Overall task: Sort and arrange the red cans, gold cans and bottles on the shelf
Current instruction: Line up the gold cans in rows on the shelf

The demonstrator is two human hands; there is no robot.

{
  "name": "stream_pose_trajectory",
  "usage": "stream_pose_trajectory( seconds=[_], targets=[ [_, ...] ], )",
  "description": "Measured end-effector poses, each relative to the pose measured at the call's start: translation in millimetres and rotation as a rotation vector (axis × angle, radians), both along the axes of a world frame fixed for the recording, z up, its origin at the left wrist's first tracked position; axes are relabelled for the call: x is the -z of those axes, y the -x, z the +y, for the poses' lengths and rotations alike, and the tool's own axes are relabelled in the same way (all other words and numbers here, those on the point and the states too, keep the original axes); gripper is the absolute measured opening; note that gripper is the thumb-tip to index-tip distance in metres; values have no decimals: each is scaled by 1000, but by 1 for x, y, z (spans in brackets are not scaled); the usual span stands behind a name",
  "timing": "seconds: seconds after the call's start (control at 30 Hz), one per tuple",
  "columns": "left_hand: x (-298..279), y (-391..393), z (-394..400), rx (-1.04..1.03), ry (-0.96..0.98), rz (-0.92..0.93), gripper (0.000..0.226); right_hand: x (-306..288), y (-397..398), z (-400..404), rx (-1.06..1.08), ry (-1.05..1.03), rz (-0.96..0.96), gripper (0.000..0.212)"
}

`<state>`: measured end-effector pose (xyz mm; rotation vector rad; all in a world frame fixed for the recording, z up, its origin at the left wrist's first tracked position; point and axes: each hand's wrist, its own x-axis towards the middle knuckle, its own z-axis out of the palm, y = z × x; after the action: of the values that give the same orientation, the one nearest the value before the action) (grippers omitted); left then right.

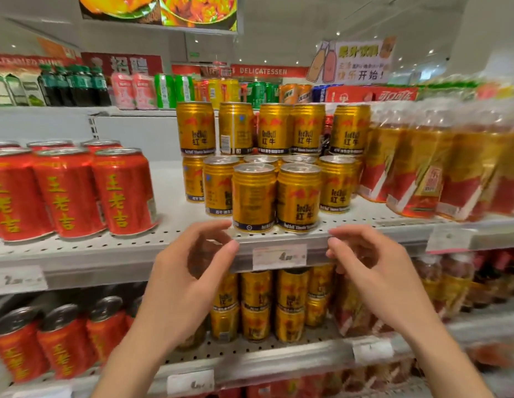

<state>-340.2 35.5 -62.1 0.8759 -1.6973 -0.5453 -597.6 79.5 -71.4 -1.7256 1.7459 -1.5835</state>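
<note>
Gold cans (275, 196) stand stacked in two layers at the middle of the white perforated shelf (175, 239); two of them sit at the front edge. Red cans (69, 193) fill the shelf's left part. Shrink-wrapped packs of bottles (439, 165) fill the right part. My left hand (189, 271) hovers just below and left of the front gold cans, fingers loosely curled, holding nothing. My right hand (373, 268) hovers below and right of them, also loosely curled and empty. Neither hand touches a can.
A price tag (279, 256) hangs on the shelf edge between my hands. The lower shelf (250, 357) holds more red cans, gold cans and bottles. Assorted drinks line the top shelf (49, 112). A bare strip of shelf lies between the red and gold cans.
</note>
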Motion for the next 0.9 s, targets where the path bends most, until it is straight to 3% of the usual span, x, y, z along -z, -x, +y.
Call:
stream_pose_trajectory(
  seconds=[0.17,0.3,0.63,0.77,0.9],
  targets=[
    [-32,-3,-19,-58,284,-111,31,-38,-13,-22,67,170,195,30],
    [-53,2,-44,-45,338,-238,42,-55,-20,-43,69,187,359,56],
    [-64,-2,-91,-195,300,-502,47,-63,-14,-62,12,239,511,44],
    [-63,0,-102,-156,134,-460,46,-61,-10,-66,-49,267,465,43],
    [-60,2,-103,-97,92,-386,44,-56,-9,-69,-66,298,432,44]
  ],
)
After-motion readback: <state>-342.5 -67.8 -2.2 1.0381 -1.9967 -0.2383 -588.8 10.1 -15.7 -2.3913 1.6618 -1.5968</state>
